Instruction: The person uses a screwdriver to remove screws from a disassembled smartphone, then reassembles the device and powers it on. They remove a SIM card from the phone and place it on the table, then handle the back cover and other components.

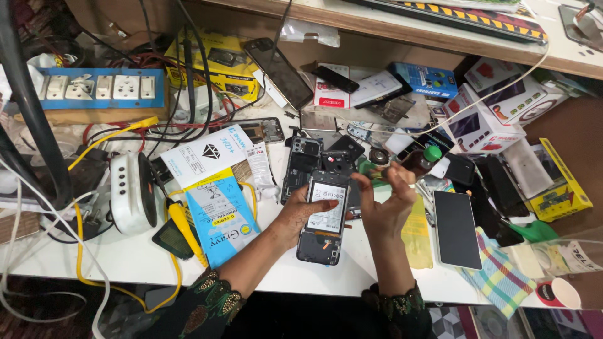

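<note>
- The left hand lies palm down at the centre of the frame, its fingers spread flat and released, pressing on the opened phone rather than gripping it.
- The right hand is raised just right of the phone, wrist bent, its fingers pinched together around a small dark part; what the part is cannot be told.
- The opened phone lies back-off on the white bench, its pale battery showing, lower end pointing toward the near edge.
- Just above it sits another stripped phone frame; to the right, close by, a yellow sheet and a phone with a pale screen.
- Left of the phone, a blue packet and a yellow cable crowd the bench.
- Bare bench shows only along the near edge at lower left.
- A blue socket strip sits at upper left; boxes pile at upper right.
</note>
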